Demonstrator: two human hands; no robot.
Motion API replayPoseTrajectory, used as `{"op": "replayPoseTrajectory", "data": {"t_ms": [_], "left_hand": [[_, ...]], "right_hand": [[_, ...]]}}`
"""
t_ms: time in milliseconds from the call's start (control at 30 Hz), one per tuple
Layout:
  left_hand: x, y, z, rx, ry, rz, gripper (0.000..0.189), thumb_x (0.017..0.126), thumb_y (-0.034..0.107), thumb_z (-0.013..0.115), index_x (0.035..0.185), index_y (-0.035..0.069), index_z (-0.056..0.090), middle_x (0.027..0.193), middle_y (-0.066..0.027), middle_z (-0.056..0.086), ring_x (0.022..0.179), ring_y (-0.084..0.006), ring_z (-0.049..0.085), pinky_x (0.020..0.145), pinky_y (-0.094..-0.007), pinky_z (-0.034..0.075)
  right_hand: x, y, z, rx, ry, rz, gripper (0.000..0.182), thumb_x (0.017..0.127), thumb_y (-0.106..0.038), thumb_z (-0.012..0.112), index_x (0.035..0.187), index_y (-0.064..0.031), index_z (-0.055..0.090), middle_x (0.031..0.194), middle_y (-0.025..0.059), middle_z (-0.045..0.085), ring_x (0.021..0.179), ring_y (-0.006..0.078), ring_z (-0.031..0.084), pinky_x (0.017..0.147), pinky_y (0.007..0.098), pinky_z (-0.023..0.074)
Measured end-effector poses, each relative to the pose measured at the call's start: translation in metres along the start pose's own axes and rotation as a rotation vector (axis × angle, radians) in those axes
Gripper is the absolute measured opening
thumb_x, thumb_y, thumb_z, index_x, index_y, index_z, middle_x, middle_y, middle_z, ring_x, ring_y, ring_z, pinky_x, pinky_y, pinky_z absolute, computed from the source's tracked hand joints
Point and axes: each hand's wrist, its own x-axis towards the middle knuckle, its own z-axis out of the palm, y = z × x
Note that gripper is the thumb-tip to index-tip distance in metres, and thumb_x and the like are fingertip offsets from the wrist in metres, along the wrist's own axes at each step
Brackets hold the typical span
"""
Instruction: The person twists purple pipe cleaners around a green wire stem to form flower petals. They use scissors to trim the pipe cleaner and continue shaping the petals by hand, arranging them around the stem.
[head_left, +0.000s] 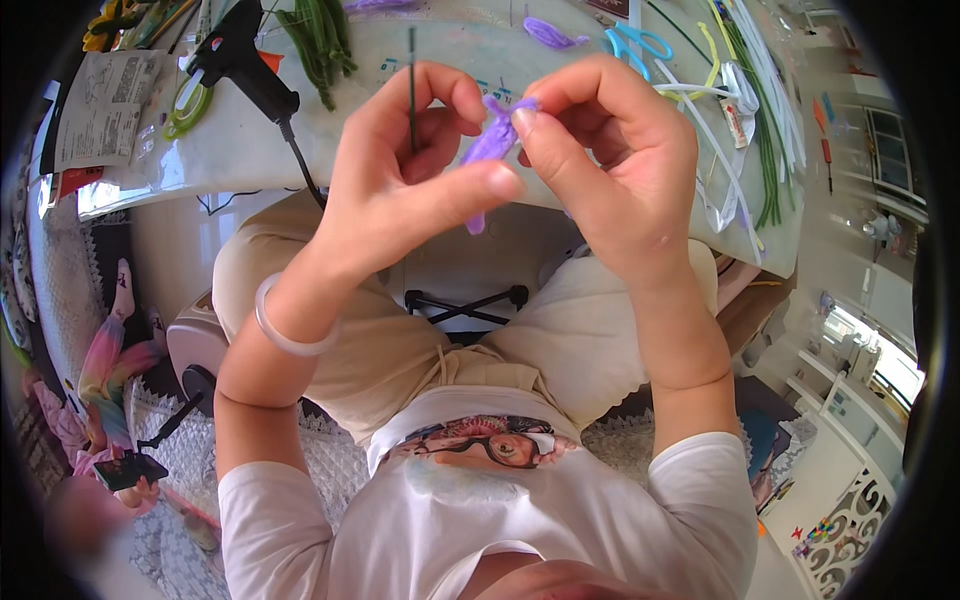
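A small purple piece of fuzzy chenille stem is between my hands above the table's front edge. My right hand pinches its upper end between thumb and forefinger. My left hand is around its left side, thumb extended across the lower part; whether the fingertips press on it is hard to tell. A thin dark green stick stands up from among the left hand's curled fingers, its lower end hidden there. Another purple fuzzy piece lies on the table beyond my hands.
On the table lie a black hot glue gun with its cord, green chenille stems, green-handled scissors, blue scissors, a printed packet and long white and green stems at right. Another person holding a phone is at lower left.
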Motion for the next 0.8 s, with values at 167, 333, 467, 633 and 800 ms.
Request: {"op": "replayPoseTrajectory", "data": {"t_ms": [167,333,467,633,800], "left_hand": [[0.0,-0.001,-0.004,0.252,0.107,0.009,0.017,0.076,0.008,0.07,0.083,0.0,0.058,0.061,0.0085,0.047,0.052,0.0034,0.032,0.044,-0.0147,0.024],[-0.001,-0.002,-0.004,0.272,0.137,0.02,0.012,0.078,0.005,0.068,0.082,-0.002,0.06,0.06,0.0091,0.047,0.052,0.0033,0.033,0.045,-0.0147,0.022],[-0.003,-0.001,0.0,0.199,0.163,0.001,0.009,0.08,0.004,0.065,0.084,-0.003,0.06,0.061,0.0084,0.049,0.053,0.0034,0.035,0.046,-0.0142,0.024],[-0.003,-0.003,0.004,0.135,0.176,0.031,0.01,0.082,0.003,0.065,0.085,-0.004,0.059,0.062,0.0074,0.05,0.054,0.0032,0.037,0.046,-0.0136,0.026],[-0.002,-0.006,-0.001,0.158,0.12,0.058,0.012,0.083,0.007,0.067,0.085,-0.004,0.061,0.059,0.0083,0.046,0.052,0.0019,0.033,0.045,-0.016,0.023]], "right_hand": [[0.0,-0.007,-0.005,-0.057,-0.056,0.054,0.007,0.079,-0.001,0.063,0.083,0.0022,0.059,0.076,0.0042,0.063,0.066,0.0074,0.057,0.06,0.0209,0.0468],[0.0,-0.007,-0.007,-0.406,-0.089,-0.224,0.013,0.076,0.004,0.064,0.088,0.001,0.061,0.078,0.0021,0.062,0.067,0.0089,0.057,0.059,0.0203,0.0447],[0.0,-0.005,-0.003,-0.56,-0.063,-0.369,0.01,0.073,0.004,0.064,0.082,-0.0001,0.061,0.075,0.0049,0.062,0.063,0.0119,0.057,0.055,0.0226,0.0445],[0.001,-0.003,-0.001,-0.452,-0.016,-0.314,0.008,0.072,0.0,0.065,0.076,-0.0024,0.059,0.07,0.0084,0.061,0.057,0.0195,0.06,0.051,0.0273,0.0462],[0.003,0.005,-0.001,-0.597,0.01,-0.528,0.011,0.069,0.001,0.065,0.075,-0.0047,0.057,0.067,0.0066,0.059,0.058,0.0223,0.057,0.051,0.031,0.044]]}}
